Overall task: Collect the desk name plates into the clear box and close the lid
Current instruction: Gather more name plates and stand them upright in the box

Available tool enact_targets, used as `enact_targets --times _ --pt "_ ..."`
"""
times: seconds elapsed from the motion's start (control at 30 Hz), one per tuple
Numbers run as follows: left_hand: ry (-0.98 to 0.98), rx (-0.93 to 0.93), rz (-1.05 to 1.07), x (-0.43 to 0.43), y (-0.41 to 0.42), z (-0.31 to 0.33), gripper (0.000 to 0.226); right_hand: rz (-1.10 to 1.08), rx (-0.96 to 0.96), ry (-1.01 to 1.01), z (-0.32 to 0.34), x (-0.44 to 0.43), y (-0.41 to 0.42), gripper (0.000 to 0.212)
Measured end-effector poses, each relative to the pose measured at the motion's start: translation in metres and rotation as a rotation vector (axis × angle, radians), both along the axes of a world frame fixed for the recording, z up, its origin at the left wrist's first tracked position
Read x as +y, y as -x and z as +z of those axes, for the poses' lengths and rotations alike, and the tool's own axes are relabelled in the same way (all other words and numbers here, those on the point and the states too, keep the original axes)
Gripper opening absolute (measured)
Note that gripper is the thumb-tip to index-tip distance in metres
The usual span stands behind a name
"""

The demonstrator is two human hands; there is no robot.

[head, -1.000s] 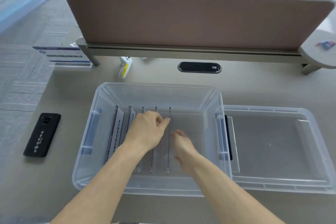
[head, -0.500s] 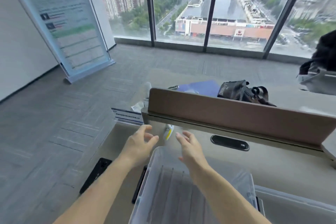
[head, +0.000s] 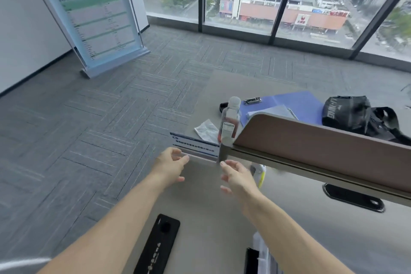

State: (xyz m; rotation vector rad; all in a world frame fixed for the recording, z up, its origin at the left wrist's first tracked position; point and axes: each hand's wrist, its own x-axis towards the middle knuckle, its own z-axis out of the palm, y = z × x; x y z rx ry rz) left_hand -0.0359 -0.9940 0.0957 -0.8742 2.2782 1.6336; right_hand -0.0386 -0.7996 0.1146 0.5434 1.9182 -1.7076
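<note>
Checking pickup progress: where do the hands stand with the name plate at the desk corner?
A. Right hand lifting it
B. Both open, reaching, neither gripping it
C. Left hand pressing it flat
B: the left hand and right hand are open on either side of the standing name plate.

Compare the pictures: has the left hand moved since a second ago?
Yes. The left hand has left the box and gone forward and left along the desk, now open at the name plate by the divider.
</note>
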Motion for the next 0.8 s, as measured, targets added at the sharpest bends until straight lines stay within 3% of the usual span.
enact_targets --times 0.3,0.67,0.8 --pt "-0.196 -0.026 0.234 -0.048 0.079 -0.092 0.069 -0.064 -0.052 -0.099 -0.080 -0.039 0.061 0.046" --pt "-0.011 0.042 0.362 -0.018 0.111 -0.147 0.088 -0.028 -0.057 -0.129 -0.129 -0.038 0.083 0.055" --pt "0.082 0.093 0.302 -0.019 0.113 -0.151 0.077 -0.006 -0.072 -0.137 -0.134 -0.035 0.080 0.051"
